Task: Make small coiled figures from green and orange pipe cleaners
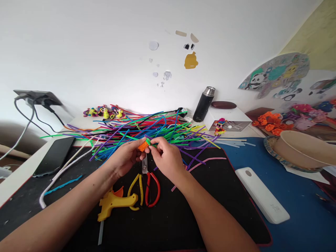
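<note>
Both hands meet above the black mat, over the heap's front edge. My left hand (126, 154) holds a small orange-and-green pipe cleaner piece (143, 146) between thumb and fingers. At the green end, my right hand (168, 157) pinches with thumb and forefinger. Whether a loose strand sits in that pinch is too small to tell. Just below lie a red-handled cutting tool (147, 189) and a yellow-handled tool (141, 190), its head hidden. A yellow glue gun (118, 201) with a clear stick rests under my left forearm. Behind the hands spreads a heap of coloured pipe cleaners (157, 127).
On the left lie a black phone (55, 155) and a blue twisted strand (64, 184). Small pipe cleaner figures (105, 112) sit by the wall. A black flask (204, 105), white box (228, 120), white power bank (262, 196) and beige bowl (306, 150) stand rightward.
</note>
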`<state>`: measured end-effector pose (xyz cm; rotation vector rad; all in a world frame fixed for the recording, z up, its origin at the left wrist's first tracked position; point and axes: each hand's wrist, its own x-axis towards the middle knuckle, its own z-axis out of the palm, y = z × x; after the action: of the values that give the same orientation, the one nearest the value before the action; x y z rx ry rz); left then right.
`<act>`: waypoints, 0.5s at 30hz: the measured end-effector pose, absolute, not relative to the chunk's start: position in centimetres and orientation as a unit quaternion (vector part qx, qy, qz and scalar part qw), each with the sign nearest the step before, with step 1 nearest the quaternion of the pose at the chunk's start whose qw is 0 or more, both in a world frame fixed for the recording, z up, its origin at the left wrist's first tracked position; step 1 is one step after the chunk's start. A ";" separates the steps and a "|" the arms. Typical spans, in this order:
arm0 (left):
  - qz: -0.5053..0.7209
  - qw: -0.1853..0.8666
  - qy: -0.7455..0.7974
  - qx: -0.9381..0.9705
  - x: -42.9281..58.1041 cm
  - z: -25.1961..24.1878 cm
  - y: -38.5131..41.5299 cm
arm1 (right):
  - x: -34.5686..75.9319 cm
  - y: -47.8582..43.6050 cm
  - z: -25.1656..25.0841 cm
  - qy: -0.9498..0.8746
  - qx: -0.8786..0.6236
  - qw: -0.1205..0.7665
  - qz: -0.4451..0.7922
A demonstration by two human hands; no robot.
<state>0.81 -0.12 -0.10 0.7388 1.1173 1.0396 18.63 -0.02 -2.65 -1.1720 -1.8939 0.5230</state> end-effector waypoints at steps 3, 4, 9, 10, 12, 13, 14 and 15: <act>0.449 0.672 0.495 0.319 0.8 0.0 -0.2 | 18.6 -0.1 -2.8 -0.762 -0.465 0.410 0.186; 0.447 0.674 0.495 0.319 0.8 -0.1 -0.2 | 18.6 -0.1 -2.9 -0.764 -0.465 0.409 0.182; 0.445 0.675 0.494 0.318 0.8 -0.4 -0.2 | 18.6 0.0 -3.1 -0.765 -0.470 0.406 0.172; 0.445 0.676 0.495 0.317 0.8 -0.4 -0.2 | 18.6 0.0 -3.1 -0.765 -0.471 0.404 0.173; 0.446 0.676 0.496 0.314 0.8 -0.4 -0.2 | 18.5 0.0 -3.1 -0.766 -0.472 0.401 0.172; 0.446 0.676 0.496 0.314 0.9 -0.4 -0.2 | 18.6 0.0 -3.1 -0.767 -0.472 0.400 0.171; 0.446 0.676 0.496 0.315 0.9 -0.4 -0.3 | 18.6 0.0 -3.1 -0.768 -0.472 0.398 0.169; 0.445 0.676 0.494 0.317 0.9 -0.3 -0.3 | 18.6 0.0 -3.0 -0.769 -0.472 0.398 0.167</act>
<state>0.91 -0.29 -0.31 0.7136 1.1119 1.0003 18.58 -0.04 -3.04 -1.1943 -1.9478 0.4232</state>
